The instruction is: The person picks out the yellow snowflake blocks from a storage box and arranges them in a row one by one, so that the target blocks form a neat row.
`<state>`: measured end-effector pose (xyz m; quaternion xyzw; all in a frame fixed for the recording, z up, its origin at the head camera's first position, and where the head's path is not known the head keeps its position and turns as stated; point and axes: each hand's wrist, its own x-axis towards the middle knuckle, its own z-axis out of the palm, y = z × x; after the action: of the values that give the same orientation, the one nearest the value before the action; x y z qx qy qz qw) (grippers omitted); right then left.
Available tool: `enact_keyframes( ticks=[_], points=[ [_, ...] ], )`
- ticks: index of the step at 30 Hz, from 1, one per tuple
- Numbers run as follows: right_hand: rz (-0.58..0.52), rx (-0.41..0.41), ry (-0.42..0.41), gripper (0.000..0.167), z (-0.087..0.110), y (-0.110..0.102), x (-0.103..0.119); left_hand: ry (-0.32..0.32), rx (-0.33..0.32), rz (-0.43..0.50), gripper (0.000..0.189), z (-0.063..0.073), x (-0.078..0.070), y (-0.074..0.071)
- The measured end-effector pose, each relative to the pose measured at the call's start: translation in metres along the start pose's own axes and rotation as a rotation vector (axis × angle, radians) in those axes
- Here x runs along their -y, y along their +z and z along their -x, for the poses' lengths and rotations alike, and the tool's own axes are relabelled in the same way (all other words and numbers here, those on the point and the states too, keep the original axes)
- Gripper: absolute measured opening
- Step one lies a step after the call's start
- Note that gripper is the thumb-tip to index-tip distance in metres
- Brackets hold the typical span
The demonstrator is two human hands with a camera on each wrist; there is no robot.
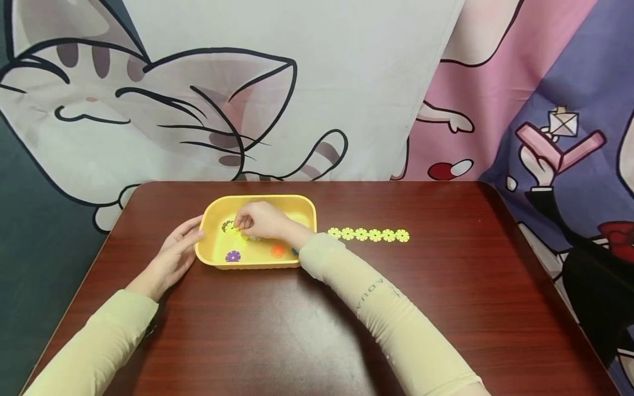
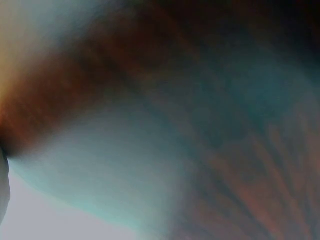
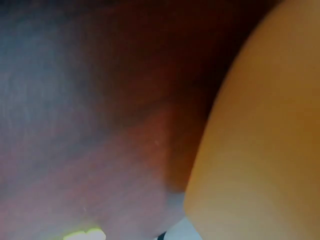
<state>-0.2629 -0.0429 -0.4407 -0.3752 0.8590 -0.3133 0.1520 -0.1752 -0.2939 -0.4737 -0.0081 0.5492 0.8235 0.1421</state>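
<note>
On the table, a yellow plastic basin (image 1: 257,264) holds small flower-shaped plastic pieces. My left hand (image 1: 173,250) is at its left end, fingers fairly straight, fingertips and thumb touching the rim. Inside the basin, my right hand (image 1: 262,220) has its fingers curled, with thumb and fingertips right at a yellow flower piece (image 1: 229,227) near the left wall. A purple flower piece (image 1: 233,256) and an orange one (image 1: 278,251) lie on the basin floor. More pieces are partly hidden beneath the right hand and wrist. The left wrist view is blurred and shows no piece.
A straight row of several yellow flower pieces (image 1: 368,235) lies right of the basin on the brown wooden table (image 1: 446,308). In the right wrist view the basin's outer wall (image 3: 265,130) stands close. Behind the table hangs a cartoon-printed cloth (image 1: 366,93).
</note>
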Motion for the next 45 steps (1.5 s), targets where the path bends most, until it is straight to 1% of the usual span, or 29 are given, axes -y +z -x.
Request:
enact_keyframes(
  ticks=[6, 11, 17, 23, 28, 34, 39, 45],
  points=[
    [-0.028, -0.016, -0.003, 0.017, -0.002, 0.006, -0.006, 0.007, -0.001, 0.012, 0.035, -0.001, 0.001, -0.002],
    [0.03, -0.008, -0.012, 0.02, -0.004, 0.01, -0.008, 0.021, 0.019, 0.003, 0.035, -0.001, 0.002, -0.003],
    [0.089, -0.001, -0.021, 0.024, -0.005, 0.011, -0.01, 0.01, 0.012, -0.01, 0.035, -0.002, 0.001, -0.002],
    [0.109, 0.012, -0.021, 0.022, -0.005, 0.013, -0.01, 0.008, 0.009, 0.005, 0.035, -0.001, 0.001, -0.003],
    [0.109, 0.0, -0.01, 0.021, -0.004, 0.013, -0.01, 0.005, 0.006, -0.005, 0.035, -0.001, 0.001, -0.002],
    [0.072, -0.014, -0.007, 0.013, -0.001, 0.011, -0.01, -0.006, 0.0, -0.009, 0.035, -0.001, 0.001, -0.002],
    [-0.016, 0.0, 0.004, 0.007, 0.001, 0.007, -0.009, -0.013, -0.002, -0.004, 0.036, -0.002, 0.001, -0.002],
    [-0.087, -0.009, -0.003, 0.007, 0.003, -0.003, -0.007, -0.006, -0.002, 0.009, 0.035, -0.002, 0.001, -0.002]
  ],
)
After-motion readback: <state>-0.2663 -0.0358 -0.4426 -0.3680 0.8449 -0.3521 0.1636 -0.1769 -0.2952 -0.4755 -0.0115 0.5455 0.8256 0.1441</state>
